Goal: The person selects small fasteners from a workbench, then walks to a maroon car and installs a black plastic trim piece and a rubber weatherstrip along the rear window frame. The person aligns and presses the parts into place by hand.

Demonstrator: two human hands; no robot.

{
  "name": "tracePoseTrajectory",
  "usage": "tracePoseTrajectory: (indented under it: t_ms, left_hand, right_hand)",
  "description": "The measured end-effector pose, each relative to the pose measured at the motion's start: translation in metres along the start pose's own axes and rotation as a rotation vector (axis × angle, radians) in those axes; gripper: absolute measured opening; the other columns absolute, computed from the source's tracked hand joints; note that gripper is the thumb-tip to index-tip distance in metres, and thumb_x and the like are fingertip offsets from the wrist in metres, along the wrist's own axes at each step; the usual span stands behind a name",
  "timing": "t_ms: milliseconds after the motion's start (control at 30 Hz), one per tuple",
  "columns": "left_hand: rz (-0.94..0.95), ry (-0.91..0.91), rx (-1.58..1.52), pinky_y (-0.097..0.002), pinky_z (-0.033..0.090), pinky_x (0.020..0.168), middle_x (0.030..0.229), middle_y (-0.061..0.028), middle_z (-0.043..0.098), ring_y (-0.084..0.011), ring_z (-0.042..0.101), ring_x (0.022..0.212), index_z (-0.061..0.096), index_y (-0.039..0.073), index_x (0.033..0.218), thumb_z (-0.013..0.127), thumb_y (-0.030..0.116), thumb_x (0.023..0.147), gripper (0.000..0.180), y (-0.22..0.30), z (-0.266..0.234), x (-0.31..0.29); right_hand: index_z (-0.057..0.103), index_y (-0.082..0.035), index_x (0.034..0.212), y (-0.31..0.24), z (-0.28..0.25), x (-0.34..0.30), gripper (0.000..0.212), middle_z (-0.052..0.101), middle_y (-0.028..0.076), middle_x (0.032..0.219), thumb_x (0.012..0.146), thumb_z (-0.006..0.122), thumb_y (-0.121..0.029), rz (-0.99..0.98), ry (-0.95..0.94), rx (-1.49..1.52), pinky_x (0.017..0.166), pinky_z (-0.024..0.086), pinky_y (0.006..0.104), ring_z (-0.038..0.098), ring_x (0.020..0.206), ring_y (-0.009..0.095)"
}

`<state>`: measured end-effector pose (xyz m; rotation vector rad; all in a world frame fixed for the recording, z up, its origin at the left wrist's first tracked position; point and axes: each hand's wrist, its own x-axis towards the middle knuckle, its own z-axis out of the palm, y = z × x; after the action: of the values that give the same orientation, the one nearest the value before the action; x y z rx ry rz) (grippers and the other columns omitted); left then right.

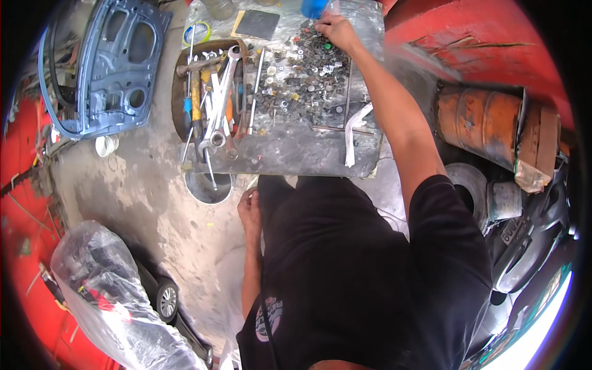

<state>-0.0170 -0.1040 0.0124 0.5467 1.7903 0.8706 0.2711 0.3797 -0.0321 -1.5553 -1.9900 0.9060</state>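
At the far side of the worktable, my right hand (336, 31) reaches into a spread of small clips, screws and nuts (314, 71). Its fingers are bent together at the pile's far edge, and whatever they pinch is too small to make out. A blue object (314, 7), cut off by the picture's edge, sits beside that hand. My left hand (250, 208) hangs low next to my thigh, short of the table's near edge. Its fingers are curled, with something small and pale at their tips that I cannot identify.
A tool tray (179, 117) holds wrenches, a hammer and screwdrivers. A white strip (350, 139) hangs toward the table's front edge (296, 169), with a bucket (209, 191) below. A blue car door (114, 68) stands left; an orange drum (478, 120) lies right.
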Motion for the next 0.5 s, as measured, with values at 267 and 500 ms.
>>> tracePoseTrajectory:
  t_ms: [267,500]
  left_hand:
    - [-0.029,0.046,0.034,-0.0222,0.030,0.050,0.066,0.0049,0.050,-0.0040,0.040,0.057,0.065,-0.003,0.111,0.058,0.022,0.099,0.029,-0.010,-0.006,-0.008]
    - [-0.031,0.048,0.026,-0.0227,0.029,0.049,0.066,0.0049,0.050,-0.0036,0.038,0.056,0.065,-0.002,0.113,0.058,0.024,0.099,0.030,-0.017,-0.003,-0.005]
  right_hand:
    - [0.073,-0.012,0.099,-0.012,-0.002,0.011,0.021,0.068,0.015,0.097,0.084,0.067,-0.026,-0.175,-0.027,-0.454,0.082,0.050,0.0436,0.065,0.092,0.034]
    - [0.071,-0.004,0.100,0.000,-0.010,0.005,0.024,0.068,0.020,0.098,0.088,0.065,-0.024,-0.267,-0.049,-0.299,0.083,0.050,0.0423,0.065,0.094,0.036]
